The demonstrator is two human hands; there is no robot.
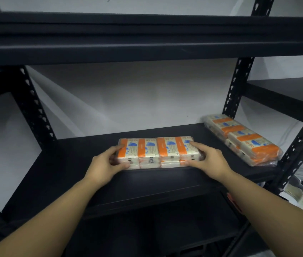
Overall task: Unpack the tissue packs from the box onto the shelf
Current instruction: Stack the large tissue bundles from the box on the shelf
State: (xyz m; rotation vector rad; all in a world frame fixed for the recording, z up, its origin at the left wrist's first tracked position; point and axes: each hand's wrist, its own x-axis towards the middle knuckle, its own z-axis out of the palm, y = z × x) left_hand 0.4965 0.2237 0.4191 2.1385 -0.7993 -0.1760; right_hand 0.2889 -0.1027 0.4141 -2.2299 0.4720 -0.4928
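An orange-and-white tissue pack (156, 151), wrapped in clear plastic, lies flat on the black shelf board (165, 184) near its middle. My left hand (106, 162) grips its left end, thumb on top and fingers curled under the front edge. My right hand (208, 158) grips its right end the same way, with the index finger stretched over the top. A second tissue pack (243, 138) lies at an angle at the right end of the same shelf. The box is out of view.
A black upper shelf (147, 38) hangs low overhead. Perforated black uprights stand at the left (35, 106) and right (235, 89). A white wall closes the back. Papers and clutter (302, 191) lie low at the right, beyond the frame.
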